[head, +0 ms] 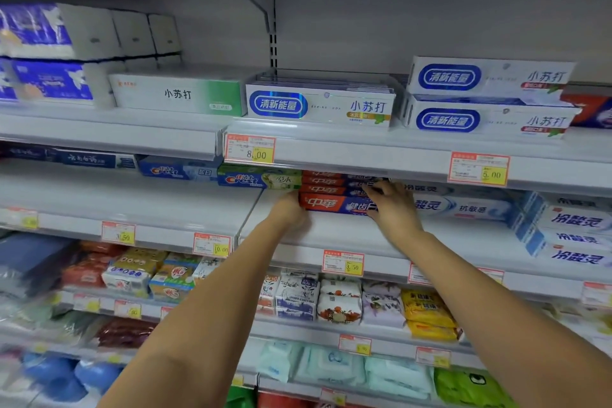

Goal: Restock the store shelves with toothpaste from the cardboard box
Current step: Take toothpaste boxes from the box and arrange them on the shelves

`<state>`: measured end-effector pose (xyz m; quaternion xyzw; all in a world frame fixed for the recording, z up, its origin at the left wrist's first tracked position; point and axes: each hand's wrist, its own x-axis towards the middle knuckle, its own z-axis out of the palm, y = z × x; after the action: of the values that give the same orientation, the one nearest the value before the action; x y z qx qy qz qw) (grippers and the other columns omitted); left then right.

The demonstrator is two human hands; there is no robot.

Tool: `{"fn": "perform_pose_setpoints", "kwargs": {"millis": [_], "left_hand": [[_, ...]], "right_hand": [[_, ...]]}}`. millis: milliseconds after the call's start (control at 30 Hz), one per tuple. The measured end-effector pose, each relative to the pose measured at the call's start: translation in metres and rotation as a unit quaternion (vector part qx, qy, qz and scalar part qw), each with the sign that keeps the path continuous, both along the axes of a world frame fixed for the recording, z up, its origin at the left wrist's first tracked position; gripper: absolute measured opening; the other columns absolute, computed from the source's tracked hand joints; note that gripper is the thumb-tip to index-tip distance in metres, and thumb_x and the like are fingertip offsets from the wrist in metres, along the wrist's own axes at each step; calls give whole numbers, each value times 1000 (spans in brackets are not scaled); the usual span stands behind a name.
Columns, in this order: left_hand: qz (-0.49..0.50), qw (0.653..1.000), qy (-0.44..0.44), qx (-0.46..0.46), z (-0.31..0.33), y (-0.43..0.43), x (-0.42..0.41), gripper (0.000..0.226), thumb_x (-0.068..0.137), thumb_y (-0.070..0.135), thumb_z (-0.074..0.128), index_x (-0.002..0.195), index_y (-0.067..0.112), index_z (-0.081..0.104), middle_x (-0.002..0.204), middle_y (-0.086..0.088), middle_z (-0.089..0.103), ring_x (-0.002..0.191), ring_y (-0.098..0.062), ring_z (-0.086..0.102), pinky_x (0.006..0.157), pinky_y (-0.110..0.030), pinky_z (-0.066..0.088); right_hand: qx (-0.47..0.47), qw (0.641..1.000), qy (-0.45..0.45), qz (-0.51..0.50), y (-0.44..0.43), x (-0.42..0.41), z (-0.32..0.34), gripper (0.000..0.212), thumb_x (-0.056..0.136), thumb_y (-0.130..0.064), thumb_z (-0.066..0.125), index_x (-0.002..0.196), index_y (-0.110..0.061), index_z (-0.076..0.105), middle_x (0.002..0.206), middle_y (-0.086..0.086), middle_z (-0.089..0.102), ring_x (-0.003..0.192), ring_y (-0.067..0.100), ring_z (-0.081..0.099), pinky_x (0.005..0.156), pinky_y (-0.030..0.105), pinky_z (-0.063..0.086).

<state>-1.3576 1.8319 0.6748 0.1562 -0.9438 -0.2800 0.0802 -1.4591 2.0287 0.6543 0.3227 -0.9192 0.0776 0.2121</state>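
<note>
A stack of red-and-blue toothpaste boxes (331,195) lies on the middle shelf (331,235), between green Crest boxes (258,179) and white-blue boxes (463,207). My left hand (291,210) holds the stack's left end; its fingers are hidden behind the boxes. My right hand (392,205) grips the right end, fingers curled over the top boxes. The cardboard box is out of view.
White-and-blue toothpaste boxes (319,106) fill the shelf above, with tissue packs (43,53) at the left. Yellow price tags (250,149) line the shelf edges. Soap and wipes packs (337,305) fill the lower shelves. More toothpaste boxes (576,235) are stacked at the right.
</note>
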Motion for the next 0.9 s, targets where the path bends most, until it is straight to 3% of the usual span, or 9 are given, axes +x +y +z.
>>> {"fn": "perform_pose_setpoints", "kwargs": {"millis": [100, 200, 267, 333, 433, 567, 667, 767, 900], "left_hand": [[23, 999, 27, -29, 0, 10, 12, 26, 96, 12, 44, 117, 1, 53, 113, -19, 62, 103, -33, 59, 82, -33, 43], [64, 968, 242, 20, -17, 34, 53, 23, 96, 20, 49, 113, 8, 60, 99, -6, 68, 91, -20, 63, 74, -29, 49], [36, 944, 312, 100, -46, 57, 90, 21, 94, 30, 51, 95, 14, 65, 86, 4, 68, 81, -10, 62, 68, -27, 50], [6, 950, 275, 150, -89, 78, 122, 42, 93, 43, 47, 71, 10, 61, 63, 1, 61, 62, -13, 59, 56, -32, 47], [16, 963, 180, 201, -162, 109, 159, 59, 89, 52, 46, 52, 6, 51, 43, 0, 47, 43, -8, 46, 47, -27, 36], [29, 974, 38, 221, -248, 143, 193, 60, 83, 60, 48, 48, 11, 45, 46, -6, 51, 42, -12, 44, 49, -29, 34], [51, 967, -69, 241, -308, 161, 209, 43, 83, 48, 65, 62, 11, 58, 61, -4, 63, 57, -13, 58, 60, -32, 45], [54, 957, -126, 254, -374, 175, 229, 23, 78, 35, 70, 66, 27, 52, 75, 8, 62, 74, -7, 60, 68, -26, 47], [104, 957, -166, 214, -461, 193, 251, 32, 85, 9, 64, 64, 28, 50, 73, 13, 54, 73, -11, 54, 70, -27, 42]], "right_hand": [[-86, 996, 7, 32, 2, 19, 3, 49, 83, -19, 70, 129, -9, 57, 126, 18, 55, 114, 40, 49, 95, 49, 43], [-185, 979, -2, 91, 18, 67, 2, 35, 88, -23, 65, 119, -8, 58, 115, 8, 58, 106, 27, 52, 87, 38, 45], [-213, 969, -53, 116, 36, 104, -10, 28, 90, -34, 62, 104, -11, 53, 93, -1, 60, 83, 17, 57, 67, 30, 46], [-208, 968, -58, 131, 53, 135, -34, 34, 88, -46, 58, 86, -13, 47, 61, -7, 50, 51, 14, 52, 45, 26, 39], [-160, 974, -106, 122, 78, 167, -94, 39, 85, -52, 54, 67, -20, 41, 47, -12, 28, 36, 13, 40, 41, 22, 22], [33, 947, -314, 56, 112, 194, -193, 39, 89, -50, 55, 69, -22, 37, 57, -5, 44, 64, 21, 55, 56, 33, 30], [60, 905, -420, 21, 141, 210, -265, 29, 89, -44, 58, 78, -20, 45, 67, -4, 54, 74, 22, 58, 60, 32, 35], [66, 871, -487, -4, 170, 221, -339, 19, 86, -23, 61, 79, -20, 44, 80, -4, 52, 85, 27, 59, 68, 33, 42], [112, 844, -521, -66, 203, 234, -449, 35, 80, -12, 62, 67, -28, 34, 85, -3, 47, 90, 27, 56, 75, 38, 47]]}}
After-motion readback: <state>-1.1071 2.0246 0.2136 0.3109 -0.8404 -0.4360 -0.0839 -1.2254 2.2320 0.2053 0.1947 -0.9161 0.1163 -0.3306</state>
